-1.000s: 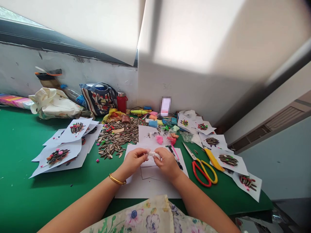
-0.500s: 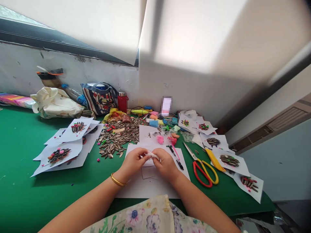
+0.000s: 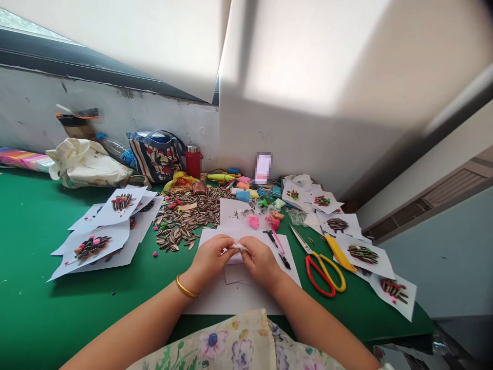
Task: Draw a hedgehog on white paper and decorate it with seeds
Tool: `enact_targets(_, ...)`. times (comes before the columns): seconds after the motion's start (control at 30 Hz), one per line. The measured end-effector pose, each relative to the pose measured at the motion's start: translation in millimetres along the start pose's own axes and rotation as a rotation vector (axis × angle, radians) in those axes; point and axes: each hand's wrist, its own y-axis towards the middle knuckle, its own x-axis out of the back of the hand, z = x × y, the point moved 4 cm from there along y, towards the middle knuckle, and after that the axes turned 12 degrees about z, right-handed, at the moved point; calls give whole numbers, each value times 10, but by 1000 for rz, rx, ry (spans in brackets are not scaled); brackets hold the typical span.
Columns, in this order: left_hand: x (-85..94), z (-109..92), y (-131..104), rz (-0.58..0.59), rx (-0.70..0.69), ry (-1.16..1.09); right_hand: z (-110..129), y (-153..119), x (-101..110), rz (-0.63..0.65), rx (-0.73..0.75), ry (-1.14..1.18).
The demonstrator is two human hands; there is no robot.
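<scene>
The green table over there is crowded: striped seeds in a loose spread (bright bits mixed in), white paper along the near edge, red-and-yellow-handled scissors to its right, a red flask standing toward the back, a cream bag slumped farther left.

A green table is spread beneath the fingers, its rounded end seen to their right. Beyond them, a scuffed whitish wall is met by a pale panel, on which bright light is cast, broken by shadows. Beyond and left of the fingers, a window is edged by a dark frame and partly covered by a white sheet. Well to their right, a slatted grille is set above a pale blue surface.
</scene>
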Motion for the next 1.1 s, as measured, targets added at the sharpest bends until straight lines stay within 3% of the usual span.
enact_targets(0.27,34,0,-6,-110,-8,-59,-12,16,40,-33,-33,-121)
enact_targets(0.43,-10,71,24,-34,11,-112,-26,11,26,-32,-4,-98)
enact_targets(0.57,-27,20,14,24,-17,-17,-36,1,-27,-29,-6,-136)
enact_targets(0.77,-2,-53,-2,-30,-82,91,-38,8,-38,-21,-35,-150)
enact_targets(0.9,108,12,0,-184,-13,-167,-122,4,58,-84,-120,-90)
enact_targets(1.1,48,156,25,-79,251,-800,-234,-18,87,-125,-238,16)
